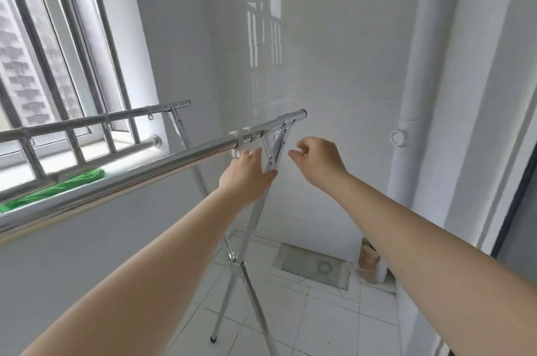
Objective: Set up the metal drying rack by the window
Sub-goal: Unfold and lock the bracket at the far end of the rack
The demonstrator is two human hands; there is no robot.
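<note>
The metal drying rack stands beside the window (52, 45). Its near shiny top bar (122, 184) runs from lower left up to a capped end at the centre. A second, farther bar (104, 117) lies parallel by the window bars. Crossed legs (241, 268) reach down to the tiled floor. My left hand (247, 172) rests against the V-shaped hinge bracket (276, 143) under the near bar's end, fingers touching the leg's top. Just right of the bracket hovers my right hand (318, 161), fingers loosely curled and holding nothing.
A green cloth (55, 190) lies on the window sill. White pipes (412, 94) run down the right corner with a clamp ring. A floor drain cover (313, 265) and a small brownish object (369, 260) sit by the far wall. A dark door frame edges the right.
</note>
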